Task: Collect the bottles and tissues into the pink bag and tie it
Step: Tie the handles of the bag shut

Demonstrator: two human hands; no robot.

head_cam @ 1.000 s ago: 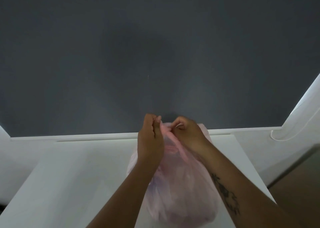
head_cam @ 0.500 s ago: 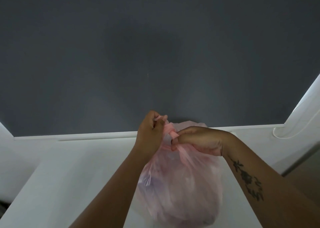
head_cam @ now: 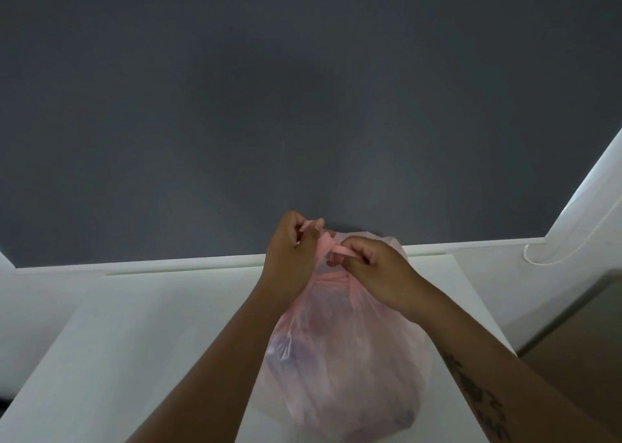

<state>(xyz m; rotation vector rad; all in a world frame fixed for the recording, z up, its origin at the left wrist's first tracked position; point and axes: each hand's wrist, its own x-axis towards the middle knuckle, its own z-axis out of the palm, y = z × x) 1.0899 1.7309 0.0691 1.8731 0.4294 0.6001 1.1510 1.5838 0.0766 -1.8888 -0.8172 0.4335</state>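
A full, translucent pink bag [head_cam: 346, 358] stands on the white table [head_cam: 134, 341]. Dim dark and pale shapes show through its plastic; I cannot tell bottles from tissues inside. Its two handles are twisted together into a pink strip at the top. My left hand [head_cam: 292, 257] pinches one handle end at the upper left of the bag's mouth. My right hand [head_cam: 373, 271] pinches the other handle end just right of it. Both hands sit close together over the mouth.
A dark grey wall [head_cam: 303, 106] rises behind the table. A white ledge [head_cam: 168, 262] runs along the table's far edge. At the right, a white frame with a beaded cord [head_cam: 545, 261] stands beside a brown floor strip.
My right hand has turned from a flat grip across the bag's neck to a pinch on a handle end. The left hand stays at the top with its handle. The bag has barely shifted.
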